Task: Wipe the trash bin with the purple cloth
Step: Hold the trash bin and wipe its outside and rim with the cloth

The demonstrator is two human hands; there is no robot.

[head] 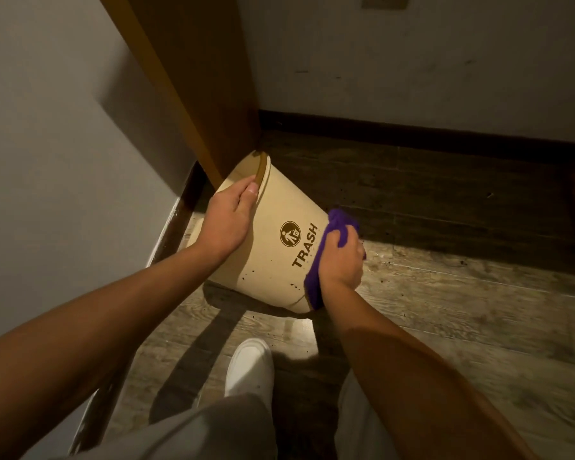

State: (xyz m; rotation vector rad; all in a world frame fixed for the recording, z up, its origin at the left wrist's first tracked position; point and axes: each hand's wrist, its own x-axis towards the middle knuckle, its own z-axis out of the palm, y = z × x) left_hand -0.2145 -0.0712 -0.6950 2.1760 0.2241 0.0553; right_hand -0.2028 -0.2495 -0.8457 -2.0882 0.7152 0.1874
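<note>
Nearest, at 6 o'clock, a white shoe is planted on the wooden floor, with grey trouser legs below it. Just beyond, near the middle of the view, the bin is held tipped, its mouth turned toward 10 o'clock and its base toward the person; only its lower edge seems to meet the floor.

The left hand is closed over the rim at 10 o'clock, thumb outside and fingers hooked inside. The right hand is closed on the bunched cloth, which is pressed against the bin's side at 3 o'clock, beside the "TRASH" print. Dark specks are seen low on the wall of the bin.

The bin is judged light, thin-walled and smooth, likely to slide or flex under pressure, so the stiffer rim is the sound place for a hold. The cloth is soft and limp, best kept wadded in the palm.

Farther off, a wooden panel stands against the rim at 11 o'clock, with a dark skirting and pale wall behind.
</note>
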